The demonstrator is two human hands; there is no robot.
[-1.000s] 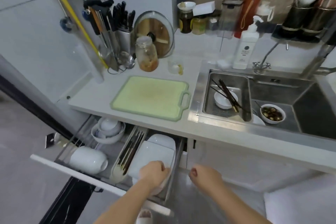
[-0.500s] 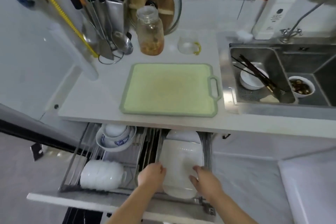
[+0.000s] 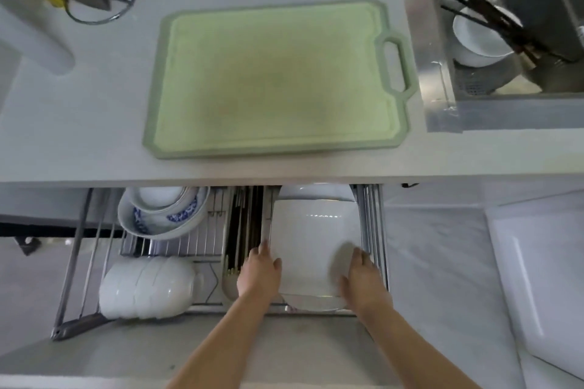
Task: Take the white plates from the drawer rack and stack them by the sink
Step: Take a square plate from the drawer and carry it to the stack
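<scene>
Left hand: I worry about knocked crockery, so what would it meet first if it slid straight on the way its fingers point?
Probably nothing soon: the left hand points along the white plates' left edge toward the drawer's hidden back.

You are looking at two hands, the left hand (image 3: 259,271) and the right hand (image 3: 360,276), at least three stacked white plates (image 3: 311,243), one green cutting board (image 3: 275,76), and one sink (image 3: 442,79).
</scene>
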